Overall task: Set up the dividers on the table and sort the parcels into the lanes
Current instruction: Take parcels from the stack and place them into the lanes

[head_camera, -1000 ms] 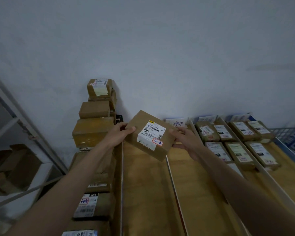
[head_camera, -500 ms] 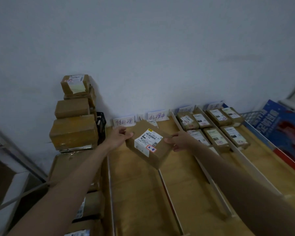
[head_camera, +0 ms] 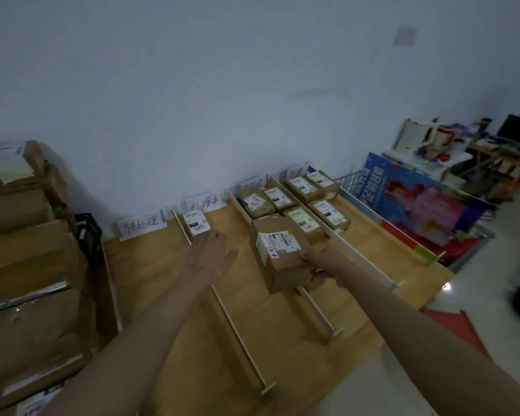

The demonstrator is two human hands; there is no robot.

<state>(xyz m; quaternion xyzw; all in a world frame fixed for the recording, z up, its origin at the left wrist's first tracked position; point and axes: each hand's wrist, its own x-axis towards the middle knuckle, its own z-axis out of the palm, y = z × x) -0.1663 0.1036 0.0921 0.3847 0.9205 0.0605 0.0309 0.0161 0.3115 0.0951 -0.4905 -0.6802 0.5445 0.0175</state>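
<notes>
Both hands reach over the wooden counter [head_camera: 150, 265]. My right hand [head_camera: 323, 265] grips a brown parcel [head_camera: 279, 253] by its near right edge, thumb on the top face and fingers curled beneath, holding it tilted above the counter over the divider [head_camera: 315, 310] between the second and third lanes. Its white shipping label [head_camera: 275, 240] faces up, with a small red-edged sticker at the label's near edge. My left hand [head_camera: 212, 255] holds nothing; it hovers palm down with fingers straight and slightly spread over the second lane, just near a small white-labelled parcel [head_camera: 196, 222] lying at that lane's far end.

Thin white dividers run from the wall toward me and split the counter into lanes; the left one [head_camera: 237, 334] ends in a small foot at the near edge. Handwritten paper signs [head_camera: 141, 226] stand against the wall at the lane heads. Third lane: several labelled parcels [head_camera: 270, 201] lie flat at the far end, in two rows. Fourth lane: more labelled parcels [head_camera: 317, 187] lie likewise.

At far left, a stack of larger brown cartons [head_camera: 27, 265] stands beside the counter. At right, a colourful poster board [head_camera: 418, 205] leans along the counter's far side, with a cluttered desk behind it.
</notes>
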